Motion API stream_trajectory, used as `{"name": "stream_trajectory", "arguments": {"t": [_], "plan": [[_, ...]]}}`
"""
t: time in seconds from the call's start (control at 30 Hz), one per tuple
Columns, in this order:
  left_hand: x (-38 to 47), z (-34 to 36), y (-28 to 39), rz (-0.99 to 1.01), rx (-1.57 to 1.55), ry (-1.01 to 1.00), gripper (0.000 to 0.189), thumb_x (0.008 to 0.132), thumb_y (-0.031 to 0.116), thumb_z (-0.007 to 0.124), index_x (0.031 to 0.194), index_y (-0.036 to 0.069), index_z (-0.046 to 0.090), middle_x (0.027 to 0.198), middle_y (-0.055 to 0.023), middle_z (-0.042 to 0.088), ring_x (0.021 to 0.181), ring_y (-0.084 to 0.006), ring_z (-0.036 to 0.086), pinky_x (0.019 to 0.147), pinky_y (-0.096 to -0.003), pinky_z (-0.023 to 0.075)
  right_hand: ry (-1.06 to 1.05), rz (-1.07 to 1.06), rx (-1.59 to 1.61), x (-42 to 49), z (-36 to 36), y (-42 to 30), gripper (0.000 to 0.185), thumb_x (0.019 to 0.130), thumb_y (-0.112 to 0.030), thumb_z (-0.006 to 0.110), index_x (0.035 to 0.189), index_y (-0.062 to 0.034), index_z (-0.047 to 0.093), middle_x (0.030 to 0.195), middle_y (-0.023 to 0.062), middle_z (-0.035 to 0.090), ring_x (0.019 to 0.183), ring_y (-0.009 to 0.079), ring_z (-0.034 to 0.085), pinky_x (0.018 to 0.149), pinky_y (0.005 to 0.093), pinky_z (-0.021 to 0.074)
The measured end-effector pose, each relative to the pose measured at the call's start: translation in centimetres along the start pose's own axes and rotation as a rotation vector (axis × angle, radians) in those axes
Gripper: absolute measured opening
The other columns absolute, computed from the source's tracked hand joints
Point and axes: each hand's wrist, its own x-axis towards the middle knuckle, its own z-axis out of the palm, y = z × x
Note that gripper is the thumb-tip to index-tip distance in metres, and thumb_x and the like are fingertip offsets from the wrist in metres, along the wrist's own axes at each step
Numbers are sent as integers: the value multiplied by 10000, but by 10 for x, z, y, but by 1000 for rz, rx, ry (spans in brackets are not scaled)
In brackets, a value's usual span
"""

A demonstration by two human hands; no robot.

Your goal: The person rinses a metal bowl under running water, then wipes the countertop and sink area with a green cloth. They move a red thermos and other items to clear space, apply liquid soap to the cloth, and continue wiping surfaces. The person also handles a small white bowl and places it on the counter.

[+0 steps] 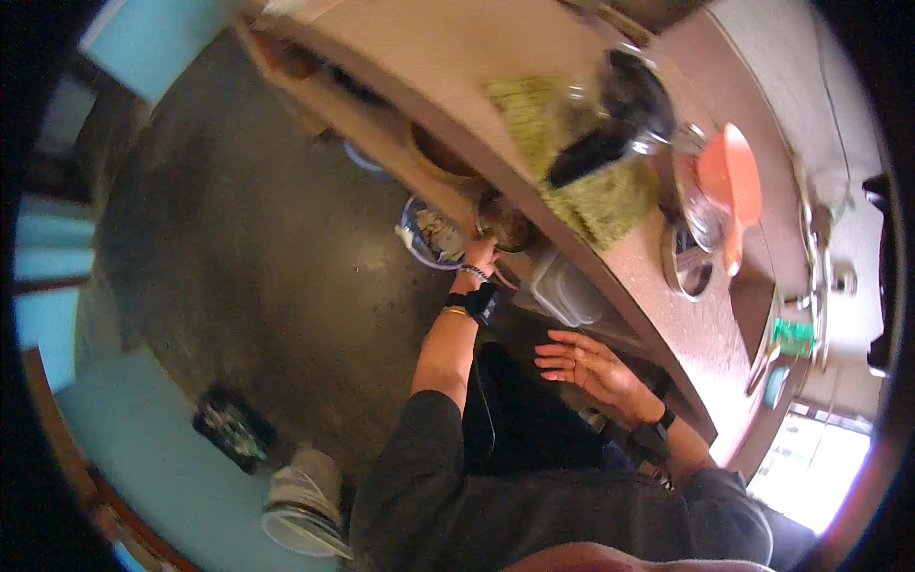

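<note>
My left hand (480, 256) reaches down to the shelf under the counter and grips the near edge of a round, dark metal pan (507, 220). Its fingertips are partly hidden by blur and by the hand itself. Beside that hand, on the floor side, sits a blue-rimmed basin (432, 232) with pale scraps in it. My right hand (590, 366) is in the air below the counter edge, fingers apart and nothing in it. Nearest to it are clear plastic containers (565, 289) on the lower shelf.
On the counter (443, 57) lies a yellow-green towel (622, 207) with black-handled cookware (632, 107) on it. An orange plastic dipper (733, 175) rests beside metal dishes (690, 275). A stack of buckets (304, 508) and a black crate (232, 429) stand on the floor behind.
</note>
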Motion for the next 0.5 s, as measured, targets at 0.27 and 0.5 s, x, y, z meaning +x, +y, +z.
{"name": "stream_trajectory", "arguments": {"t": [0.27, 0.5], "plan": [[-50, 30, 25, -139, 256, 110, 923, 772, 41, 648, 1495, 321, 146, 1183, 27, 480, 982, -176, 487, 744, -414, 343, 28, -246, -87, -38, 8, -31, 649, 961, -309, 559, 1479, -53, 264, 1439, 183, 409, 1312, 290, 419, 1065, 422, 363], [-178, 85, 92, 82, 344, 113, 684, 731, -3, 648, 1349, 155, 399, 987, 52, 433, 874, -92, 465, 765, -262, 358, 335, -496, -299, -58, 30, -67, 376, 966, -234, 568, 1231, 33, 567, 1163, 121, 638, 1104, 180, 577, 953, 319, 454]]}}
